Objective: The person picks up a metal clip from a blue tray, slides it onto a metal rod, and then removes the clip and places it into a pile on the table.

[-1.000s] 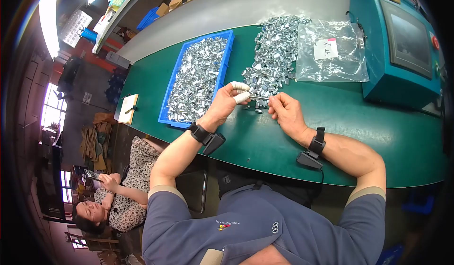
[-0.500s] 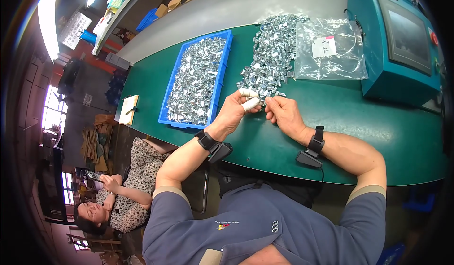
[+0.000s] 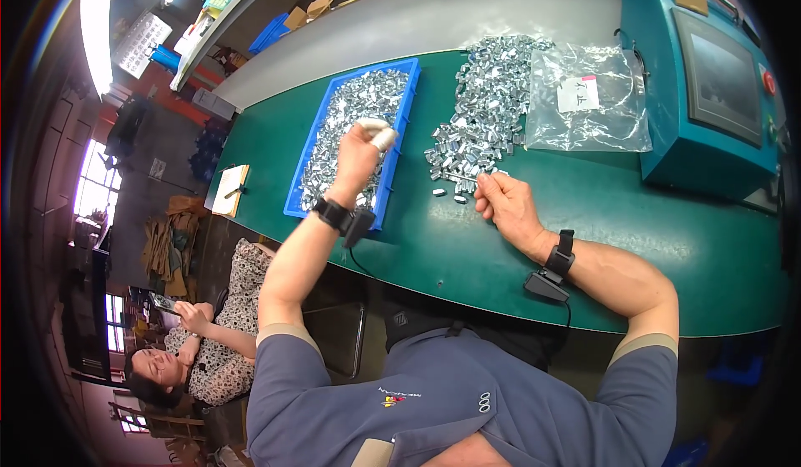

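Note:
My left hand (image 3: 360,148) is raised over the blue tray (image 3: 399,146), which is full of small shiny metal pieces. Its fingers are curled shut, white covers show on the fingertips, and nothing can be seen in them. My right hand (image 3: 506,207) rests on the green table (image 3: 534,242), its fingertips bunched at the near edge of a loose pile of the same metal pieces (image 3: 484,117). A few stray pieces (image 3: 446,192) lie just left of those fingers. Whether they pinch one is too small to tell. Both wrists wear black bands with a cable.
A clear plastic bag (image 3: 588,100) with a white label lies right of the pile. A teal machine (image 3: 709,92) with a screen stands at the right. A small notepad (image 3: 228,190) sits at the table's left end. A seated person (image 3: 200,350) looks at a phone, lower left.
My left hand has left the pile and my right hand, swinging left and up over the blue tray. My right hand stays at the pile's near edge.

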`<state>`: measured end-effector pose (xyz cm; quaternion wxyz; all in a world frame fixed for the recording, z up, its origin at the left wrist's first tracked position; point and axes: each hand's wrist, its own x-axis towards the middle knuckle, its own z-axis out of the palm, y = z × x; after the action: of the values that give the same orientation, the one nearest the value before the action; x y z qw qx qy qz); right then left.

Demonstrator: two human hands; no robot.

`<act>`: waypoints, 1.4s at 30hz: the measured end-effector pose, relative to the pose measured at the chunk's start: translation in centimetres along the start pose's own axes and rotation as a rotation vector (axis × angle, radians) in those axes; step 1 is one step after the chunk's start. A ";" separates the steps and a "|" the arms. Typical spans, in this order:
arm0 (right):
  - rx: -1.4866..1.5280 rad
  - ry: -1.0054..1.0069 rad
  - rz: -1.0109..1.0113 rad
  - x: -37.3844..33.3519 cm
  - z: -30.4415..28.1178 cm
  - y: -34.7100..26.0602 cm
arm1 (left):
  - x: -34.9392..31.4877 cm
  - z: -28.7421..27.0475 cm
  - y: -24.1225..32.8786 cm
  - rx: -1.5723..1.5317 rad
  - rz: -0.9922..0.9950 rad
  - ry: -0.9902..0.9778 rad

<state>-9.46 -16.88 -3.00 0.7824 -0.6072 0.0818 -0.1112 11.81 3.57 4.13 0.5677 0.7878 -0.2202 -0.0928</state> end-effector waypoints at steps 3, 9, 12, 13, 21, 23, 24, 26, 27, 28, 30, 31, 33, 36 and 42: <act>-0.004 -0.005 0.012 -0.1 0.2 -0.2 | 4.1 -3.9 0.0 0.269 0.086 0.163; 0.000 0.002 0.022 0.1 0.0 0.1 | 3.2 -1.8 0.4 0.616 0.251 0.028; 0.013 -0.008 0.023 0.1 0.0 0.0 | -0.4 1.9 1.2 0.719 0.283 -0.277; 0.021 -0.010 0.017 0.1 -0.1 -0.1 | -1.0 2.6 0.6 0.748 0.277 -0.334; 0.003 -0.014 0.022 0.3 0.3 0.0 | -0.2 3.7 -0.9 0.847 0.312 -0.365; 0.000 -0.017 0.025 0.1 0.2 0.0 | -0.3 3.7 -1.0 0.814 0.302 -0.371; 0.002 -0.019 0.023 0.1 0.2 0.0 | -0.3 3.6 -1.0 0.821 0.304 -0.367; 0.004 -0.018 0.024 0.1 0.1 0.0 | -0.7 3.8 -0.3 0.826 0.305 -0.367; 0.012 -0.010 0.020 0.1 0.1 0.2 | -1.0 3.9 0.0 0.816 0.300 -0.342; 0.020 -0.002 0.015 0.2 0.1 0.2 | -1.4 3.9 0.7 0.806 0.296 -0.316; 0.017 0.000 0.006 0.3 0.1 0.4 | -2.5 3.9 1.9 0.727 0.281 -0.328; 0.011 -0.007 -0.002 0.3 0.2 0.5 | -3.3 3.9 2.3 0.648 0.260 -0.333; -0.001 -0.005 0.002 0.4 0.2 0.5 | -4.4 4.2 3.1 0.655 0.273 -0.342; -0.031 -0.003 0.012 0.2 0.2 0.0 | -5.4 5.0 4.4 0.625 0.425 -0.418; -0.087 -0.015 0.021 0.2 0.2 0.0 | -5.2 5.0 4.8 0.704 0.562 -0.432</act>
<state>-9.18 -16.79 -2.98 0.7571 -0.6405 0.0870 -0.0951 4.10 0.43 6.44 0.2117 0.8048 -0.5543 -0.0172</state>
